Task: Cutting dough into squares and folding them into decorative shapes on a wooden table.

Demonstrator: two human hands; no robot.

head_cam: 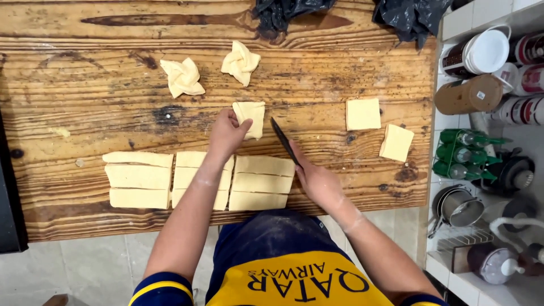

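Observation:
My left hand [225, 135] presses down on a pale yellow dough square [251, 117] in the middle of the wooden table [85, 90]. In my right hand [315, 180] is a dark knife [283, 140], its tip beside the right edge of that square. Two folded, pinwheel-like dough pieces [182, 77] [241, 61] lie further back. Rows of cut dough rectangles [139, 179] lie near the front edge, partly under my left forearm. Two plain dough squares [363, 114] [396, 142] rest on the right.
Black plastic bags [412, 16] sit at the table's far edge. To the right, a tiled shelf holds tubs with white lids [484, 51], a brown cylinder [468, 95], green bottles [462, 153], a metal pot [458, 207] and a rack. Tiled floor shows below the table.

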